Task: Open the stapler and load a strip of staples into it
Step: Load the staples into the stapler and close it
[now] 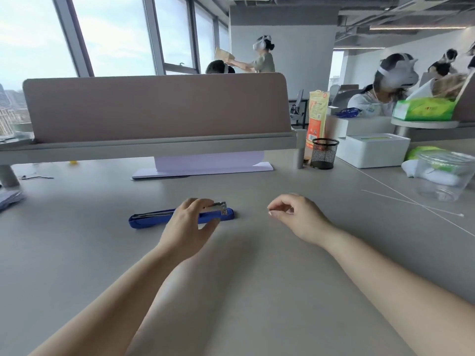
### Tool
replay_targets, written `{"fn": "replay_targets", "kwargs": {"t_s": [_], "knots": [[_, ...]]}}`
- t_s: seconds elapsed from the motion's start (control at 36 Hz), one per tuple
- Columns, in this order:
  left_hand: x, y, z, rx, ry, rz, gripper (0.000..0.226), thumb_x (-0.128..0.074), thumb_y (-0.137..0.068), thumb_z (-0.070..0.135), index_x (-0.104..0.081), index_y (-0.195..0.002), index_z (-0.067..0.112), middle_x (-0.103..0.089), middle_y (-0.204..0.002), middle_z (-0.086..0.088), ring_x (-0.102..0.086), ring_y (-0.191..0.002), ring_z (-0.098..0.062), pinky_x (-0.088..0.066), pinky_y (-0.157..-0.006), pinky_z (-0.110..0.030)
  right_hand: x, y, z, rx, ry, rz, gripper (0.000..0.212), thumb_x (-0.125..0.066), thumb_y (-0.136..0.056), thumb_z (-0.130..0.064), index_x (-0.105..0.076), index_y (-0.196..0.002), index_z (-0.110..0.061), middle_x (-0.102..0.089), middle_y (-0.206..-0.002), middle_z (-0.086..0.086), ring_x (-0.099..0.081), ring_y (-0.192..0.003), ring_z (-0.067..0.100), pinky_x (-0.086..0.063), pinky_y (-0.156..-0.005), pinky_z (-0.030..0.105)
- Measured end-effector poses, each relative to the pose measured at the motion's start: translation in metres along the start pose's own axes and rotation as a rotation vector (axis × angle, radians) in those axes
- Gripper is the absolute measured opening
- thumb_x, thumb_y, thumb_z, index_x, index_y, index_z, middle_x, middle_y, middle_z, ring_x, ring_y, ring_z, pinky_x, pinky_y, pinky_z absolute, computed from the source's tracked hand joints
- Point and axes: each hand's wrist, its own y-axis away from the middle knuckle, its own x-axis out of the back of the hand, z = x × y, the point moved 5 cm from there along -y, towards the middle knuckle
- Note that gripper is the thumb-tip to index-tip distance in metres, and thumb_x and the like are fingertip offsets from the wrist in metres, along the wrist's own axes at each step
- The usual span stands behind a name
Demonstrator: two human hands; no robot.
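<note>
A blue stapler lies swung open and flat on the grey desk, its metal magazine facing up. My left hand reaches over its right half, fingers on the metal magazine and thumb against the near blue edge. To the right, apart from the stapler, my right hand hovers just above the desk. Its thumb and forefinger pinch a thin, pale strip of staples, which is mostly hidden by the fingers.
A desk divider with a lilac stand under it closes off the back. At the right stand a black mesh cup, a white box and a clear plastic tub. Thin white cords lie across the desk. Other people work behind.
</note>
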Motion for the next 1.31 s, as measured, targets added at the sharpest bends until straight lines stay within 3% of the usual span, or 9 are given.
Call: {"fn": "replay_targets", "kwargs": {"t_s": [0.08,0.19,0.28,0.36,0.64,1.31], "knots": [[0.013,-0.006,-0.01,-0.001,-0.118,0.046,0.044,-0.058,-0.086,0.036,-0.049,-0.128,0.025,-0.051,-0.132,0.0,-0.049,-0.117,-0.024,-0.039,-0.095,-0.033,-0.024,-0.018,-0.022,0.068,0.003,0.015,0.006,-0.065,-0.082,-0.016,-0.069,-0.087,-0.017,-0.064,-0.086,-0.003,-0.058,-0.08,0.009,-0.038,-0.069,0.006],[0.018,-0.013,-0.031,-0.002,-0.309,0.06,0.056,-0.047,-0.088,0.049,-0.038,-0.137,0.024,-0.042,-0.145,0.002,-0.038,-0.132,-0.022,-0.025,-0.113,-0.038,-0.056,-0.044,-0.04,0.109,-0.001,0.07,0.006,-0.065,-0.081,-0.016,-0.068,-0.086,-0.017,-0.066,-0.088,0.004,-0.055,-0.088,0.02,-0.044,-0.079,0.029],[0.002,-0.012,-0.048,0.024,-0.407,-0.052,0.072,-0.024,-0.086,0.066,-0.02,-0.146,0.026,-0.022,-0.156,0.006,-0.014,-0.145,-0.014,0.0,-0.12,-0.04,-0.079,-0.055,-0.048,0.136,0.013,0.121,0.006,-0.065,-0.081,-0.019,-0.068,-0.086,-0.017,-0.065,-0.087,0.002,-0.054,-0.09,0.02,-0.043,-0.08,0.03],[-0.012,-0.013,-0.058,0.066,-0.396,-0.167,0.083,-0.008,-0.078,0.074,-0.011,-0.147,0.028,-0.012,-0.158,0.011,0.0,-0.146,-0.01,0.01,-0.118,-0.042,-0.094,-0.06,-0.055,0.243,0.074,0.187,0.007,-0.064,-0.08,-0.021,-0.068,-0.084,-0.016,-0.067,-0.084,0.0,-0.056,-0.084,0.021,-0.045,-0.077,0.033],[-0.009,-0.014,-0.053,0.023,-0.344,-0.134,0.075,-0.004,-0.073,0.071,-0.037,-0.128,0.034,-0.042,-0.142,0.013,-0.023,-0.14,-0.009,0.003,-0.119,-0.044,-0.1,-0.062,-0.049,0.275,0.062,0.19,0.008,-0.064,-0.078,-0.026,-0.067,-0.082,-0.02,-0.066,-0.081,-0.003,-0.055,-0.081,0.018,-0.047,-0.076,0.034],[-0.01,-0.011,-0.055,-0.001,-0.348,-0.136,0.07,-0.015,-0.073,0.073,-0.035,-0.13,0.037,-0.042,-0.14,0.016,-0.027,-0.137,-0.008,-0.002,-0.119,-0.044,-0.106,-0.06,-0.049,0.268,0.054,0.097,0.012,-0.063,-0.079,-0.024,-0.07,-0.087,-0.019,-0.067,-0.088,-0.001,-0.054,-0.089,0.019,-0.044,-0.081,0.031]]}}
